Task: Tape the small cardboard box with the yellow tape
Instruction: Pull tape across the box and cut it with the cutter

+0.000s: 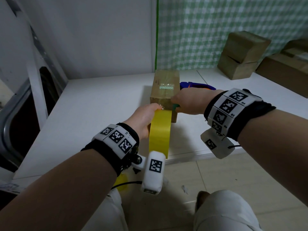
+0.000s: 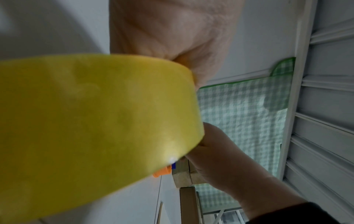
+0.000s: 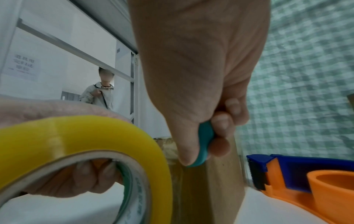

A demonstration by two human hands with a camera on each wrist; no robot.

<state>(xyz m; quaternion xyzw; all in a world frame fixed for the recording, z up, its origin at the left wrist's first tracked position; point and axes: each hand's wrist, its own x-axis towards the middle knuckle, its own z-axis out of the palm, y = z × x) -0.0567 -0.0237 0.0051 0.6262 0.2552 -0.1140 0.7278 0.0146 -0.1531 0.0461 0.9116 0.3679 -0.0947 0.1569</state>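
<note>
Dim, flat indoor light; soft shadows; small glare spot on yellow tape [image 2: 172, 159]; wrist views blurred close-up, edges warped.

A white table [image 1: 93, 104] holds a small cardboard box [image 1: 165, 90]. Just beside the box lies a blue and orange tape holder [image 3: 298, 180]. Two more brown boxes [image 1: 240, 57] are stacked far back on the right, with what may be a flat box [image 1: 283, 70] next to them.
</note>
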